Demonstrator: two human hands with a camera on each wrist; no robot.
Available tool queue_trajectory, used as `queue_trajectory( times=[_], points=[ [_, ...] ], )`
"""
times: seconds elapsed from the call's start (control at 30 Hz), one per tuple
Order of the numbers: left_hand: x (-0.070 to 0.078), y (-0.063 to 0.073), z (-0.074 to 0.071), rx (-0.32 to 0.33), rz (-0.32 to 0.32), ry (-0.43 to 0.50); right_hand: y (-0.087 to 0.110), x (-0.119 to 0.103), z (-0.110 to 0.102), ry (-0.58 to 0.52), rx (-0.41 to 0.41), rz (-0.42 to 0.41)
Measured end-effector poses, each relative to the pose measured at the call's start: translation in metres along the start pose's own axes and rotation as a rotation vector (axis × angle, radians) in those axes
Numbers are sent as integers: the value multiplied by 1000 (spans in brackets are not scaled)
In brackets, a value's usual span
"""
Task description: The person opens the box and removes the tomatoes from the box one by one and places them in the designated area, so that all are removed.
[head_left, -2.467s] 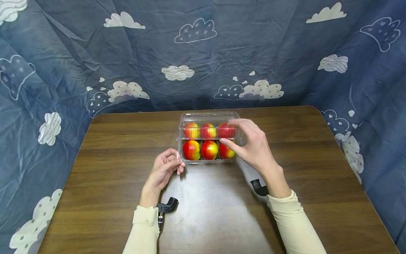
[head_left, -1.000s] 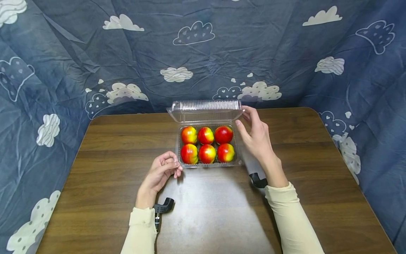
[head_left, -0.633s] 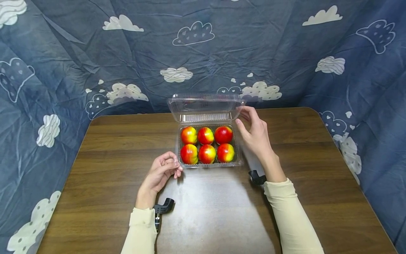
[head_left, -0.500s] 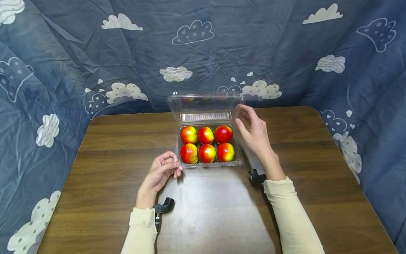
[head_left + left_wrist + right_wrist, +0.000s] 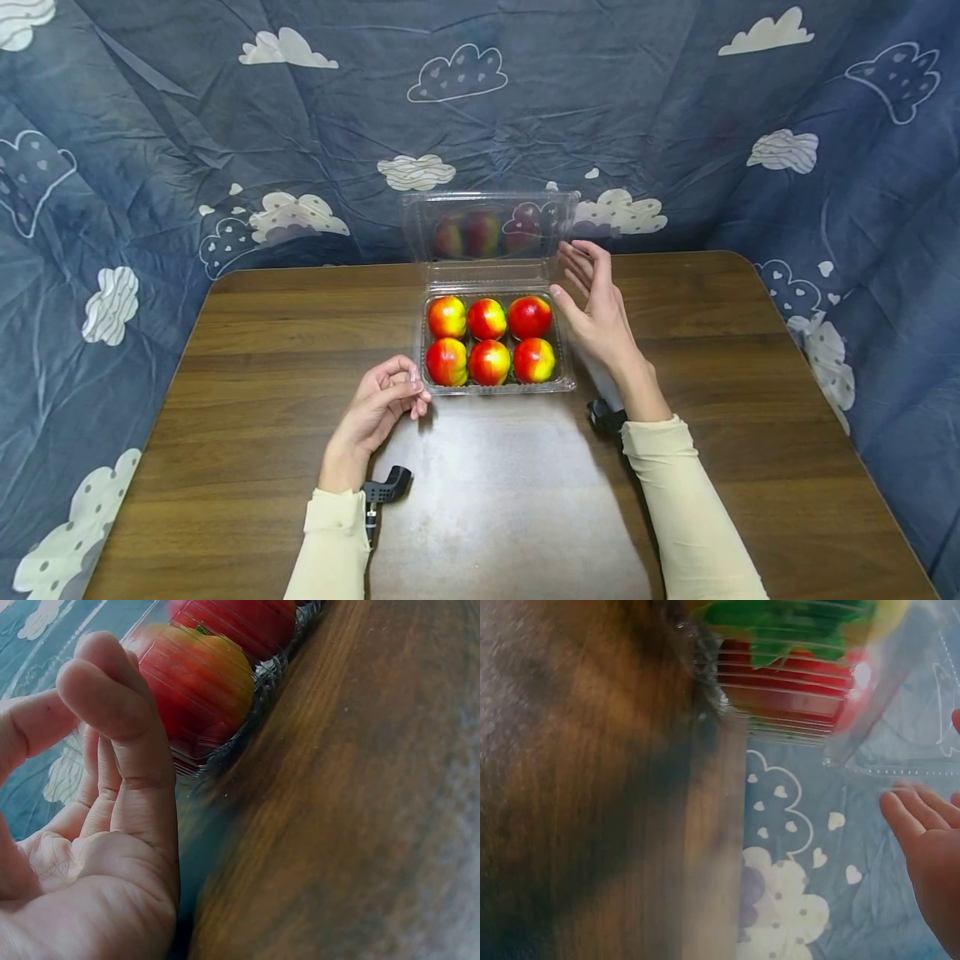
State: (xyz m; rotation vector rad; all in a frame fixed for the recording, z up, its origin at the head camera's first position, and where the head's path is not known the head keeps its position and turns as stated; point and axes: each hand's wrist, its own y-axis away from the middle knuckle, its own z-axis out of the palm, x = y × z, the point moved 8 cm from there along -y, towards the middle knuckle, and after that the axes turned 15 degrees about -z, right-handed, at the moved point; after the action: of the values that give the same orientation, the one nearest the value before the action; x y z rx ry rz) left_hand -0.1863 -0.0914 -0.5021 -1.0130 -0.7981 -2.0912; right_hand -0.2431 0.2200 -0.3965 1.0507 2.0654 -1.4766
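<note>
lid (image 5: 491,237) tipped farther back than earlier, upper centre of frame; right hand (image 5: 600,325) loosely spread beside it. left hand (image 5: 378,402) pinching lower left corner of clear container (image 5: 498,389), mid-frame, six red-yellow fruits (image 5: 488,362) inside.

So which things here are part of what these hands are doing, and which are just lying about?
Seemingly part of it:
- clear box
- its lid, raised open
- six fruits inside
- left hand, at the box's near left corner
- right hand, beside the lid

Just around:
- table
- cloud-print cloth
- wrist cameras
</note>
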Motion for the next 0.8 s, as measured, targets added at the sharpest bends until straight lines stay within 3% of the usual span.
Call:
queue_trajectory(
  times=[0.2, 0.8],
  points=[
    [0, 0, 1, -2, 6, -4, 2, 11, 1, 109, -51, -3],
    [-1, -1, 0, -2, 7, -6, 8, 37, 21, 254, -233, 84]
  ],
)
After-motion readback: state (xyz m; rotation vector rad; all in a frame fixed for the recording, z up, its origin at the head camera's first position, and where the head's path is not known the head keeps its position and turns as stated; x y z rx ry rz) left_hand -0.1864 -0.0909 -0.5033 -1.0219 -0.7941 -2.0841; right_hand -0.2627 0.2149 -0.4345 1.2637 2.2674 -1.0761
